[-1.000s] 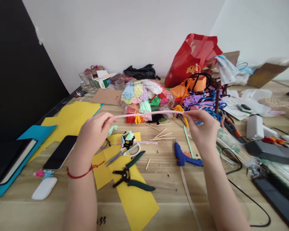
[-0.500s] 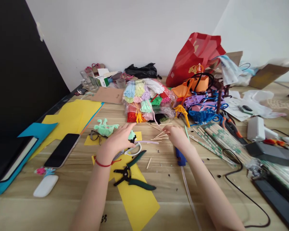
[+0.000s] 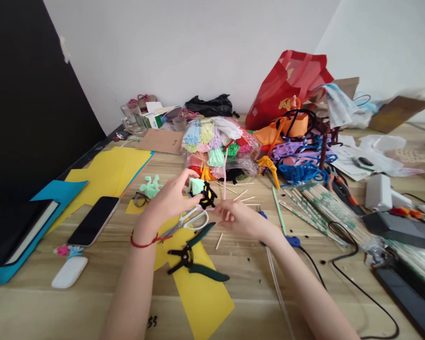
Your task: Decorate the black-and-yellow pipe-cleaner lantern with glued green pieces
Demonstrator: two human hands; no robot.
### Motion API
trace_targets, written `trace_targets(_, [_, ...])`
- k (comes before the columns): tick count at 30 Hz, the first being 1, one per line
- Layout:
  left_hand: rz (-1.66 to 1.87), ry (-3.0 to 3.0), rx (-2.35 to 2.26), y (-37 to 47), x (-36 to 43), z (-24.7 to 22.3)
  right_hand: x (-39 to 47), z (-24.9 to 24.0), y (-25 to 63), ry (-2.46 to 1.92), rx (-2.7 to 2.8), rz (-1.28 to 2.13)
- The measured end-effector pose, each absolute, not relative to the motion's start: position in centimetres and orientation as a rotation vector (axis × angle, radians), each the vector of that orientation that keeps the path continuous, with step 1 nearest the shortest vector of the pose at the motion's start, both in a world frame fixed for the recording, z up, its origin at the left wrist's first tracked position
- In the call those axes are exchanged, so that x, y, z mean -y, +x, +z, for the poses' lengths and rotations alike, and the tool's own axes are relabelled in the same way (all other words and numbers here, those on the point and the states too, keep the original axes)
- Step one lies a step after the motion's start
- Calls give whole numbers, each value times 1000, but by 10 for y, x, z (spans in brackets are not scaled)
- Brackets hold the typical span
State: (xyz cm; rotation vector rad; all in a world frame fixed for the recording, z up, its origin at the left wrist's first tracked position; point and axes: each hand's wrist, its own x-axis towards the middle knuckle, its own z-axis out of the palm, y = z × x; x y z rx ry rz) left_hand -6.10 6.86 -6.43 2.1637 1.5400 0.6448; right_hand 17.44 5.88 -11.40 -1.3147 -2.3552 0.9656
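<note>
My left hand (image 3: 177,196) is closed around a small craft piece (image 3: 197,186), pale green with a black and yellow part (image 3: 208,194) on its right side. My right hand (image 3: 238,216) is just right of it, fingers curled, over the table; what its fingertips hold, if anything, is too small to make out. A pink strip (image 3: 225,172) stands upright behind the right fingers. White-handled scissors (image 3: 194,218) lie below the left hand, on yellow paper (image 3: 205,297). Green-handled pliers (image 3: 187,256) rest nearer to me. Thin wooden sticks (image 3: 246,199) are scattered beyond the right hand.
A blue glue gun (image 3: 292,241) lies partly under my right forearm, its black cable running right. Bagged coloured pipe cleaners (image 3: 215,144), a red bag (image 3: 290,85) and orange-handled pliers (image 3: 343,189) stand or lie farther back. At left are a phone (image 3: 94,221) and white case (image 3: 70,272).
The pale green and black piece has been lifted in my left hand. My right hand has moved left and nearer, away from the sticks. A pink strip now stands upright.
</note>
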Motion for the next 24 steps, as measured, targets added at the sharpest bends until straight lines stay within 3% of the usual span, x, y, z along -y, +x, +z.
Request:
trace_targets(6, [1032, 2047, -1417, -48, -51, -46, -42, -101, 166, -1356, 1893, 904])
trace_targets(14, [1016, 1934, -1133, -43, -31, -24, -43, -78, 174, -784, 1458, 1338])
trace_targets(19, [956, 1945, -876, -52, -29, -23, -43, -78, 181, -787, 1288, 1661])
trace_targets(24, [910, 2050, -1019, -46, -30, -22, -48, -83, 177, -1014, 1495, 1506])
